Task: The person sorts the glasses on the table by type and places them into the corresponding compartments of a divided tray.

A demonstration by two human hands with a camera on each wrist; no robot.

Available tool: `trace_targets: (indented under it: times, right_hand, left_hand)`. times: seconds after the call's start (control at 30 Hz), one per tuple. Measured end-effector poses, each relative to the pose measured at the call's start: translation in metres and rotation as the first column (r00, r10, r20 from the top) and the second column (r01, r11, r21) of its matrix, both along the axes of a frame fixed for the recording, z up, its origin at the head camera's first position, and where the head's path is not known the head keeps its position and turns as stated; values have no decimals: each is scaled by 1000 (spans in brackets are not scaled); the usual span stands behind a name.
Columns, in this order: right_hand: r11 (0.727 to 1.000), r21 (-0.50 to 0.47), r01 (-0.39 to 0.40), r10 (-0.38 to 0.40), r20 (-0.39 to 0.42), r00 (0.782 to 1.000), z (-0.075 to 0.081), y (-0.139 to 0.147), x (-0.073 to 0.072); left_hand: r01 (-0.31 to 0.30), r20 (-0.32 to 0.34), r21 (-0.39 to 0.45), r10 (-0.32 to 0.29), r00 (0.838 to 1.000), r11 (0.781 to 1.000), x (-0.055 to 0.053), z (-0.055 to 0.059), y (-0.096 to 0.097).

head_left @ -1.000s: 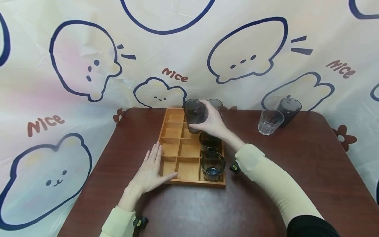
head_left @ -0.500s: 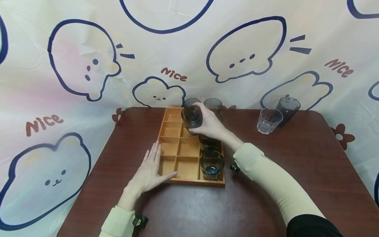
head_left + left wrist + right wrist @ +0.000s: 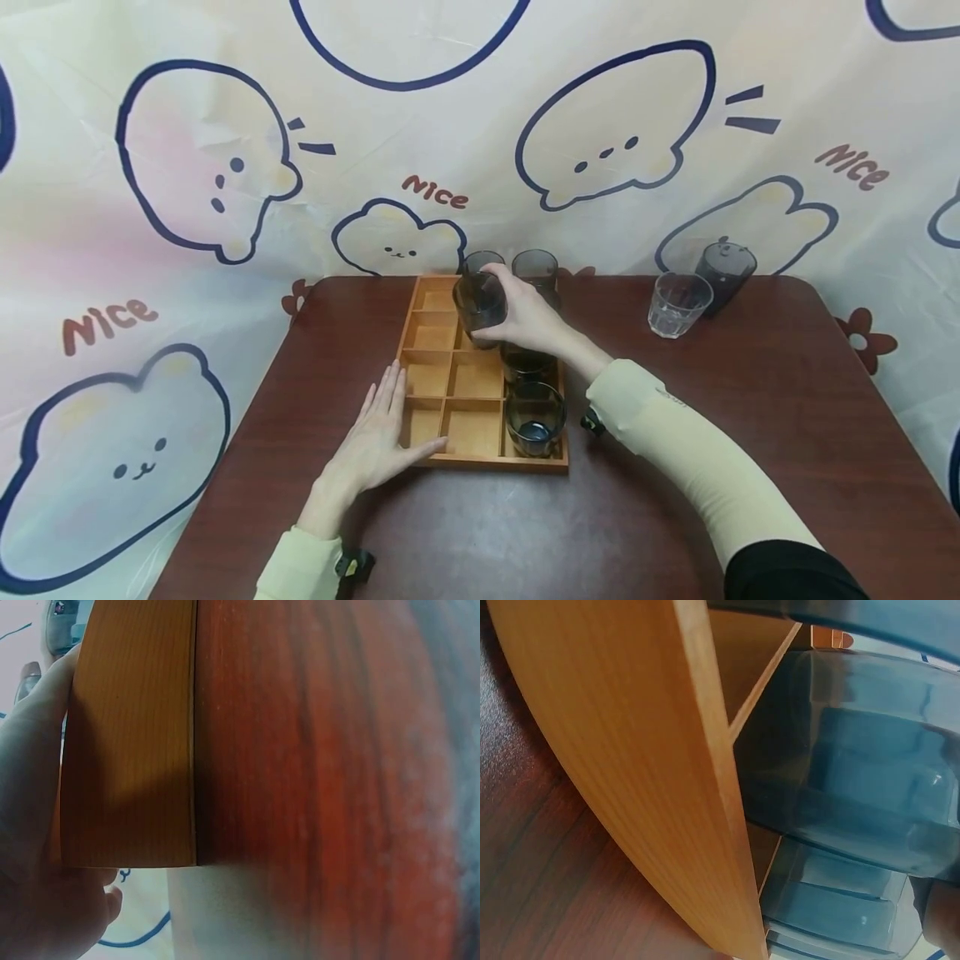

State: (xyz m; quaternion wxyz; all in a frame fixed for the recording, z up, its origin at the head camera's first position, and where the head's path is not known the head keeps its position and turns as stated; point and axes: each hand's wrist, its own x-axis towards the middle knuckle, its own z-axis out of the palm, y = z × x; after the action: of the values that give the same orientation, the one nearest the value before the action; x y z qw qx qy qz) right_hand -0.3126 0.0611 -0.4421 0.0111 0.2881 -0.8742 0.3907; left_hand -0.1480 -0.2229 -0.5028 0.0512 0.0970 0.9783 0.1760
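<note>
In the head view, my right hand point(image 3: 528, 317) grips a dark glass tumbler point(image 3: 478, 310) from its right side, thumb on the near side. That tumbler overlaps the middle column of a wooden divided tray point(image 3: 472, 425), towards its back. My left hand point(image 3: 375, 437) lies against the tray's left side with straight fingers, its thumb across the near corner. Further dark tumblers stand in the right column, among them a front one point(image 3: 536, 421) and a back one point(image 3: 535, 265). Another tumbler point(image 3: 482, 261) shows behind the held one. The left wrist view has the tray wall point(image 3: 135, 735) beside my hand.
At the back right of the brown table point(image 3: 750, 417) stands a clear glass point(image 3: 679, 306), next to a dark tumbler point(image 3: 725, 273). A patterned sheet point(image 3: 420, 125) hangs right behind the table. Tumblers point(image 3: 877, 750) rise close above the tray's rim in the right wrist view.
My right hand has brought the held tumbler lower and slightly left and nearer, uncovering the tumbler behind it. The left hand stays put against the tray.
</note>
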Motion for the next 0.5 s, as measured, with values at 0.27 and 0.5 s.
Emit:
trace_targets:
  times: [0.27, 0.5]
  right_hand:
    - [998, 48, 50, -52, 37, 998, 1, -4, 1]
    - [989, 116, 91, -96, 37, 995, 5, -8, -1]
  left_hand:
    - [7, -4, 1, -7, 1000, 1000, 0, -1, 0]
    - [10, -5, -3, -10, 1000, 1000, 0, 1, 0]
